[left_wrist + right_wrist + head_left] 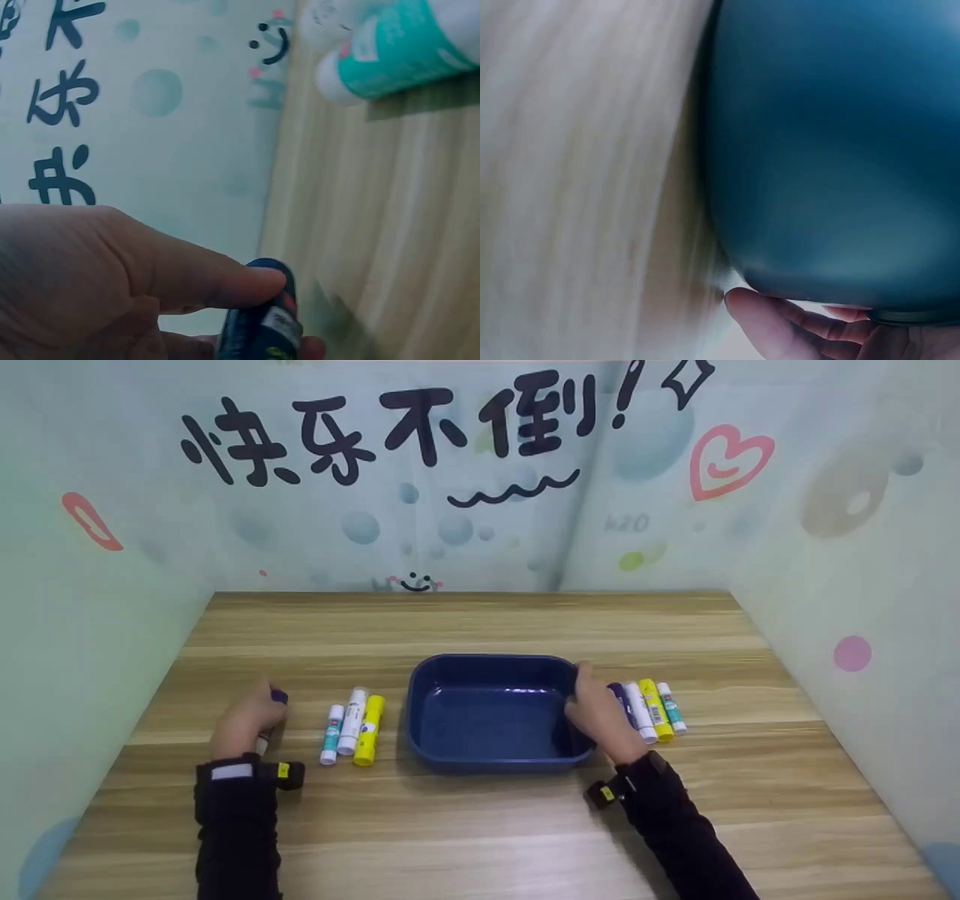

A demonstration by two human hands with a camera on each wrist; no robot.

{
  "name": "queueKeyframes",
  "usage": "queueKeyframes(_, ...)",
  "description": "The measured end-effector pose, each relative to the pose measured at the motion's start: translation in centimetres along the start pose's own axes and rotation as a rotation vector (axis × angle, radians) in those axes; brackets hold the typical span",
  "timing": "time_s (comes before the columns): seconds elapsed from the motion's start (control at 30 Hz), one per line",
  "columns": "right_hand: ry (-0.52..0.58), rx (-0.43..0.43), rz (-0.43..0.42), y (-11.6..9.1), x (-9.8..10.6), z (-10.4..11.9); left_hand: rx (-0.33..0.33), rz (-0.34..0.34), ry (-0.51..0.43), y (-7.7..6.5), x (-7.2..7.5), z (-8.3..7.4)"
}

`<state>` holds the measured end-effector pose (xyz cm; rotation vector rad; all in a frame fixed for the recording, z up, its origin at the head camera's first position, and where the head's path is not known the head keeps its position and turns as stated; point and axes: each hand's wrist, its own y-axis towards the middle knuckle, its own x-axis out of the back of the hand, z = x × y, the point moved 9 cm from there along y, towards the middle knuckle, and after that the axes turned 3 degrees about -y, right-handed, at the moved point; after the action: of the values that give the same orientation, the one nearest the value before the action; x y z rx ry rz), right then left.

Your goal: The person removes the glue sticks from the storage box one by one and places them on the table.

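Note:
My left hand (244, 721) pinches a dark purple glue stick (259, 326) between thumb and fingers, at the table's left side. Beside it lie three more glue sticks: a small white-and-teal one (332, 735), a white one (352, 721) and a yellow one (369, 731). My right hand (604, 718) grips the right rim of a dark blue rectangular basin (487, 766) in the middle. In the right wrist view, fingers (769, 322) curl at the basin's far end, under its rim. The basin's inside shows bare blue.
Right of the basin another row of glue sticks lies close to my right hand: a dark purple one (620, 701), partly hidden, a white one (640, 712), a yellow one (656, 710) and a small teal one (672, 709). Printed walls (480, 547) enclose the wooden table (480, 622).

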<state>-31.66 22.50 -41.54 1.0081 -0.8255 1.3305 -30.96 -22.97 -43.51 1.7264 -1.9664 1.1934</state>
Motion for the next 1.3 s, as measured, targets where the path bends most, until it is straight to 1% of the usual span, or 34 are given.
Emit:
queueKeyframes(0.23, 0.019, -0.007, 0.023, 0.1, -0.1, -0.1, 0.018, -0.034, 0.048, 0.1, -0.2, 0.2)
queueKeyframes(0.37, 0.017, -0.009, 0.029, 0.1, -0.1, -0.1, 0.020, -0.036, 0.063, 0.0, -0.4, -0.2)
queueKeyframes(0.53, 0.013, -0.016, 0.032, 0.1, -0.1, -0.2, 0.030, -0.032, 0.054, -0.1, -0.8, -0.8)
queueKeyframes(0.83, 0.019, -0.016, 0.038, 0.0, -0.1, -0.2, 0.032, 0.012, 0.010, -0.6, -1.7, -2.2)
queueKeyframes(0.97, 0.018, -0.021, 0.046, 0.0, -0.1, -0.1, 0.026, 0.029, 0.024, -0.7, -2.1, -2.8)
queueKeyframes(1.2, 0.029, -0.037, 0.061, 0.0, -0.2, -0.2, 0.041, 0.055, 0.024, -1.2, -2.7, -3.7)
queueKeyframes(1.3, 0.030, -0.032, 0.058, 0.0, -0.2, -0.3, 0.019, 0.057, 0.039, -1.2, -2.8, -4.2)
